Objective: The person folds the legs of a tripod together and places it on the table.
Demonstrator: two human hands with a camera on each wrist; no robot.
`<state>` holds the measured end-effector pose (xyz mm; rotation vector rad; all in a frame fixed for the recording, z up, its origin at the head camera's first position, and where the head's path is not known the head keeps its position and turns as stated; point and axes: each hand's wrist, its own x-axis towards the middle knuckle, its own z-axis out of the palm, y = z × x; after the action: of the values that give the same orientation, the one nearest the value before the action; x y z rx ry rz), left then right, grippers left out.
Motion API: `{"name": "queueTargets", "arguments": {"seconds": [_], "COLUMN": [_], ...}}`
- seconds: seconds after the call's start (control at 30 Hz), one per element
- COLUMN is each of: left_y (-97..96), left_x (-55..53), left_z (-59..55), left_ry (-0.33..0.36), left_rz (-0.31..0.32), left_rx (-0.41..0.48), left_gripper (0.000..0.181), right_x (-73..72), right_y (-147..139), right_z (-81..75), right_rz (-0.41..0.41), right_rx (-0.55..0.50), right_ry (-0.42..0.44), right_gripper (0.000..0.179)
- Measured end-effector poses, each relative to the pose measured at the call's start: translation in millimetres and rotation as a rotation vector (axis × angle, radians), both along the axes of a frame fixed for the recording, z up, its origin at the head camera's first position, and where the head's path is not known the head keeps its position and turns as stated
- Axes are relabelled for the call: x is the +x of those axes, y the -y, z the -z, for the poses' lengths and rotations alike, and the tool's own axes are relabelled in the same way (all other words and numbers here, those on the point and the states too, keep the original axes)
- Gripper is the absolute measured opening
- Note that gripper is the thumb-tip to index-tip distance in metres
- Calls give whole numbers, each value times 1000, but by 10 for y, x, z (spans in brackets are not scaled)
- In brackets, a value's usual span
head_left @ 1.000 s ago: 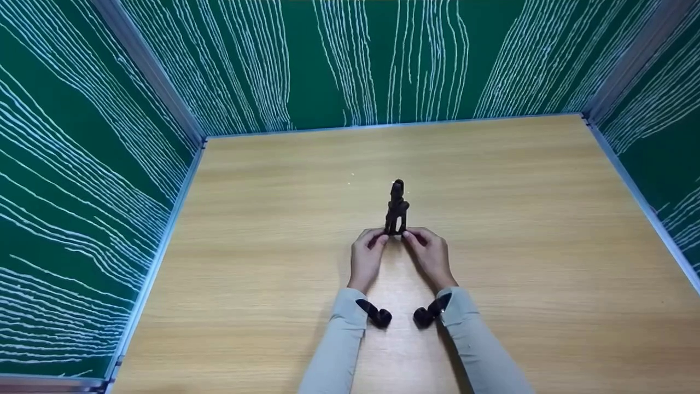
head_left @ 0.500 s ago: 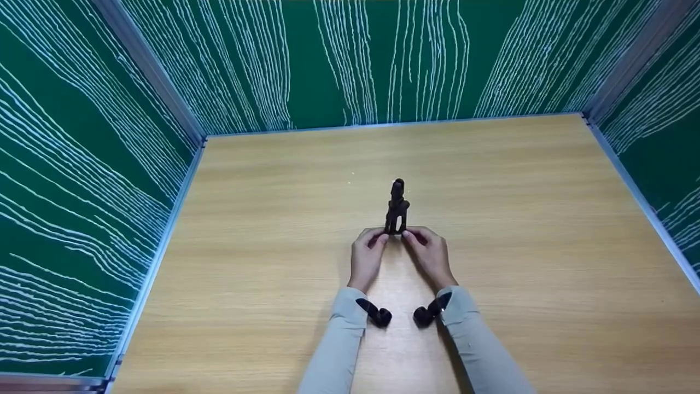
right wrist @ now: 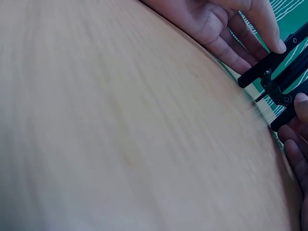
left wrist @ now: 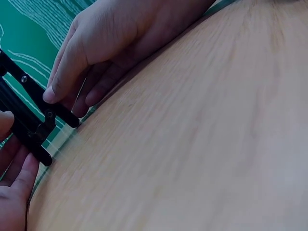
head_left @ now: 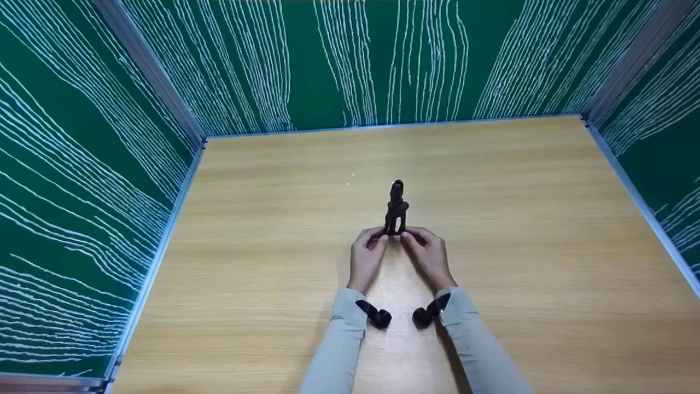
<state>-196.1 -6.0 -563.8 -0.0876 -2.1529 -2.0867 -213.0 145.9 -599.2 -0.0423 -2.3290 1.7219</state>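
Note:
A small black tripod (head_left: 396, 210) stands upright in the middle of the table in the head view. My left hand (head_left: 366, 260) pinches one leg near its foot between thumb and fingers. On the other side my right hand (head_left: 429, 257) pinches another leg the same way. Between the two held legs (left wrist: 34, 94) the left wrist view shows a hinged brace (left wrist: 46, 126) and a central column. The same brace (right wrist: 276, 91) appears in the right wrist view. The tripod's upper part lies outside both wrist views.
The wooden table (head_left: 262, 246) is bounded by green panels (head_left: 306, 71) with white wavy lines, set in metal frames. Small white specks (head_left: 350, 179) lie left of the tripod's top. Black wrist devices (head_left: 377, 314) sit at both grey sleeves (head_left: 336, 339).

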Motion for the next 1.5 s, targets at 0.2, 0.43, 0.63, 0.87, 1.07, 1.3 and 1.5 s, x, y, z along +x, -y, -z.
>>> {"name": "queueTargets", "arguments": {"seconds": [0.2, 0.43, 0.63, 0.87, 1.07, 1.3, 1.5], "left_y": [27, 70, 102, 121, 110, 91, 63], "left_x": [-9, -46, -123, -209, -261, -292, -312], "left_z": [-16, -138, -300, -540, -744, -944, -1078], "left_ry": [28, 33, -30, -91, -123, -173, -173], "left_rz": [31, 84, 111, 145, 170, 218, 244], "left_rx": [51, 76, 114, 89, 67, 51, 28], "left_gripper": [29, 33, 34, 35, 37, 40, 41], "right_x": [8, 1, -2, -9, -9, -9, -13], "right_y": [16, -2, -16, -22, -26, -25, -22], "right_z": [-1, 5, 15, 12, 7, -14, 2], "right_rz": [3, 2, -2, -4, -4, 1, -7], "right_rx": [-22, -16, 19, 25, 20, 19, 9], "right_ry": [8, 8, -35, -23, -5, 16, 15], "right_gripper": [22, 20, 18, 18, 18, 19, 22]}}
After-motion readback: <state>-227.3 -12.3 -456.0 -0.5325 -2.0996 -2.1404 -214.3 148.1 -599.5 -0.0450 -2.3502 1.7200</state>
